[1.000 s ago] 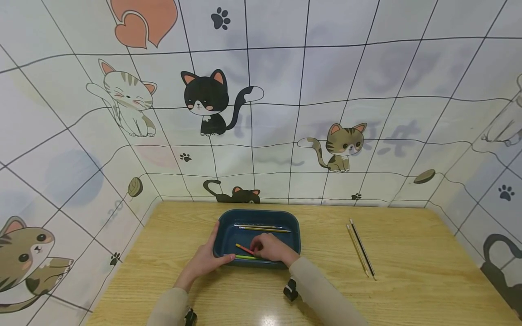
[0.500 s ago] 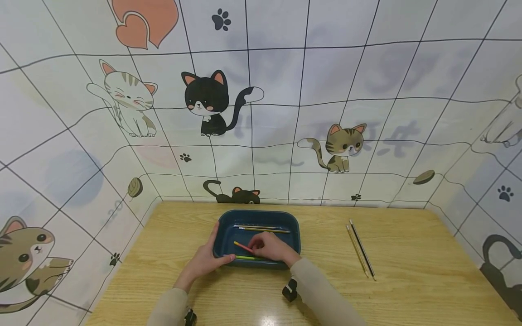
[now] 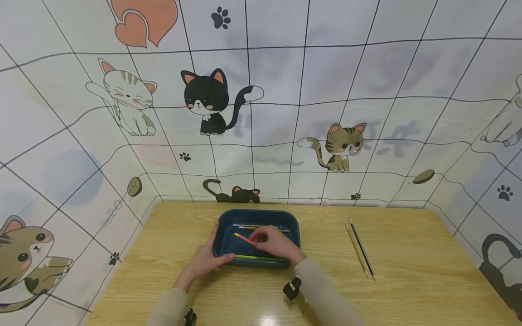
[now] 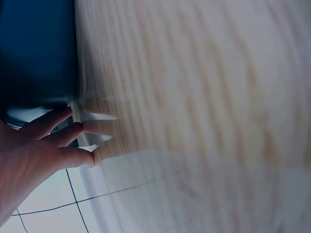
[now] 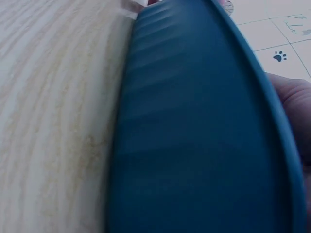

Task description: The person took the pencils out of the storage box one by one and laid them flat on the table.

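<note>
A dark blue tray (image 3: 294,226) with raised walls sits on the table. My left hand (image 3: 206,256) spans its near left corner, thumb over the front rim and straight fingers along the left wall. Over the inside of the tray, my right hand (image 3: 273,242) pinches a red pencil-like stick (image 3: 243,238) with a yellow end; its other end is hidden by the fingers. Along the tray's near side lies a green stick (image 3: 257,257). Thin gold-coloured pencils (image 3: 263,228) lie by the far wall. The right wrist view mostly shows the tray's outer wall (image 5: 194,126).
To the right of the tray, a black pencil (image 3: 362,249) and a light wooden one (image 3: 357,251) lie side by side on the wooden table (image 3: 416,271). A wall covering with printed cats (image 3: 277,122) stands behind the table and on both sides.
The right hand has shifted a little away from the near side of the tray, carrying the red stick with it. More of the green stick shows. The left hand has stayed put.
</note>
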`<state>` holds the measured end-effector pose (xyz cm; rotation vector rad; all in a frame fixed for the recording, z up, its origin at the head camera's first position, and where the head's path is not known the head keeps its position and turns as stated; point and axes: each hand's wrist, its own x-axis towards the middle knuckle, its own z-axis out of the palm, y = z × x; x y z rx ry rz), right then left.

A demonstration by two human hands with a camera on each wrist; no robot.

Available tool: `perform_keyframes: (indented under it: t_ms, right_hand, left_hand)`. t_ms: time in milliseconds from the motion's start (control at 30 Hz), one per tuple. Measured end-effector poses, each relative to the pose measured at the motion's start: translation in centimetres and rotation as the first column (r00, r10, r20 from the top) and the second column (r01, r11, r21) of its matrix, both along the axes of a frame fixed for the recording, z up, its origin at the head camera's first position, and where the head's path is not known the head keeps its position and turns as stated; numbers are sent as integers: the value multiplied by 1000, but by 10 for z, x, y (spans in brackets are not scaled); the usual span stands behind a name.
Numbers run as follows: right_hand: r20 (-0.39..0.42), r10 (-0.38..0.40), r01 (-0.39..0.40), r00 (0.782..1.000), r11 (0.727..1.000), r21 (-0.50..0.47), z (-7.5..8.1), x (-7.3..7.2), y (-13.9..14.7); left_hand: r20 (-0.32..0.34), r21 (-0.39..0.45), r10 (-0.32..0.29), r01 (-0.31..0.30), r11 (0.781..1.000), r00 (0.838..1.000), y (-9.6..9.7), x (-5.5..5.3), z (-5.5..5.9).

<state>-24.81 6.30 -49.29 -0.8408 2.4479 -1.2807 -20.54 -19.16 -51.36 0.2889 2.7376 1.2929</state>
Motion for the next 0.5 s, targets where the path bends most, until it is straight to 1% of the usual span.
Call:
perform_keyframes:
  t_ms: [133,333,500]
  right_hand:
    - [0,-22,22,1000,1000,-16,8,2,4]
    - [-52,-32,30,998,999,-37,18,4,10]
    - [-92,-43,39,995,998,-48,24,4,16]
  left_hand:
    - [3,3,0,0,1000,1000,0,0,0]
    - [6,5,-3,3,1000,1000,0,1,4]
    - [5,-6,-5,5,1000,1000,0,2,4]
